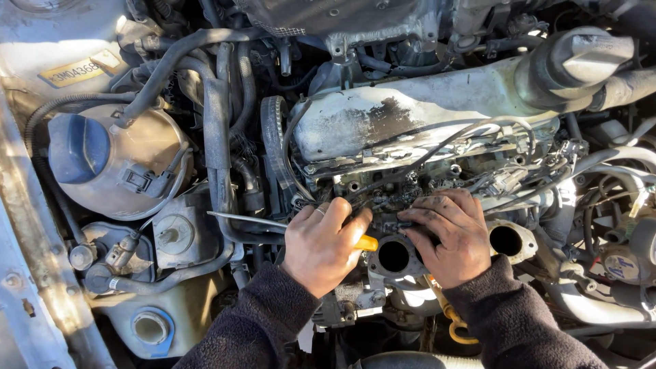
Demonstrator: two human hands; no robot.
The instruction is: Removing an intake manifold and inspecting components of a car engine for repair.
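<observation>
Seen from above at lower centre of the frame: two grease-blackened hands deep in a grimy engine bay. Left hand [321, 246], a ring on one finger, curled tight around the yellow handle of a screwdriver [263, 223], its thin bright metal shaft jutting left across dark hoses. Right hand [447, 236], fingers spread and pressed flat, soot on the knuckles, resting on the rim of a round exhaust port [394, 256] in rough cast metal, just beside the yellow handle. Both wrists sleeved in dark fleecy fabric.

To the right of the right hand, a second round port [506, 240], touching nothing, in the same pale, pitted flange. Above the hands, a long valve cover [410, 116], dull grey-white, paint flaked and stained black at mid-frame, with thin black wires looping over its lower edge. Left of it, a toothed belt pulley [273, 130], partly hidden by thick, dusty rubber hoses [215, 123] running down the frame.

At upper left, a rounded translucent coolant reservoir [140, 164], cream-coloured and grubby, capped with a smooth blue screw cap [78, 147]. At lower left, a smaller blue-ringed filler neck [150, 328]. At upper right, a fat ribbed black pipe end [581, 65], sunlit. Below the hands, a yellow dipstick loop [459, 328] in shadow.

Hard daylight over the bay; painted bodywork [27, 225] along the left edge, faded and dusty.
</observation>
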